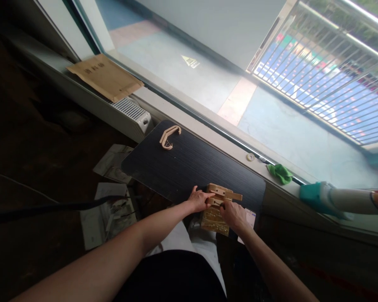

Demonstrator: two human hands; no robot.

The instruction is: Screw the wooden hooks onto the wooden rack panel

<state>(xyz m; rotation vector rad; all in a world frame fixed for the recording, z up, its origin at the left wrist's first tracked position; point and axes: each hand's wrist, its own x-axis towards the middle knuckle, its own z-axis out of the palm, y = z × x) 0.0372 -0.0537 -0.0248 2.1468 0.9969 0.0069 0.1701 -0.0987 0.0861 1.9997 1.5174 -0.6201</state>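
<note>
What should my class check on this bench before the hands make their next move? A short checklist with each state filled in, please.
1. Left hand at the work: ok, its fingers reach the left end of the wooden pieces.
2. Right hand at the work: ok, its fingers are at the nearer piece's right side.
3. Small tool in the right hand: cannot tell, the fingers hide it.
4. Curved wooden piece away from the hands: ok, it lies apart on the dark table.
5. Green cloth off the tabletop: ok, it lies by the window.
</note>
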